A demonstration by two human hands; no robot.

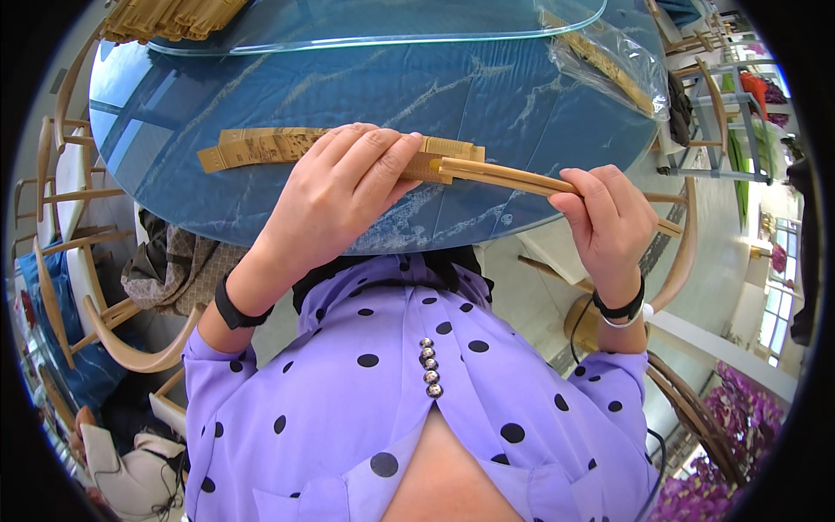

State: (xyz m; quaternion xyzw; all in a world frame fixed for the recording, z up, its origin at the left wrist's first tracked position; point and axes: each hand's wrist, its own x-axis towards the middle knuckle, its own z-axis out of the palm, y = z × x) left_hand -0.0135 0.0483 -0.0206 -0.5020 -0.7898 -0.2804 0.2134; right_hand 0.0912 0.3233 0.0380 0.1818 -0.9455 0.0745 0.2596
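My left hand (352,178) is closed over long, printed gold paper sleeves (261,146) near the table's front edge. Their ends stick out on both sides of it, partly overlapping. Pinched between the thumb and fingers of my right hand (604,209) are pale wooden chopsticks (509,177), held by one end. They point left, and their far tips meet the end of a gold sleeve (424,167) beside my left fingers. Whether the tips lie inside that sleeve or just against it, I cannot tell. My left palm hides the middle of the sleeves.
A heap of similar gold strips (174,17) is at the far left, beside a raised glass turntable (365,42). At the far right, a clear plastic bag (609,65) holds more gold pieces. Wooden chairs (143,348) and a patterned brown bag (187,270) surround the blue marbled table (174,187).
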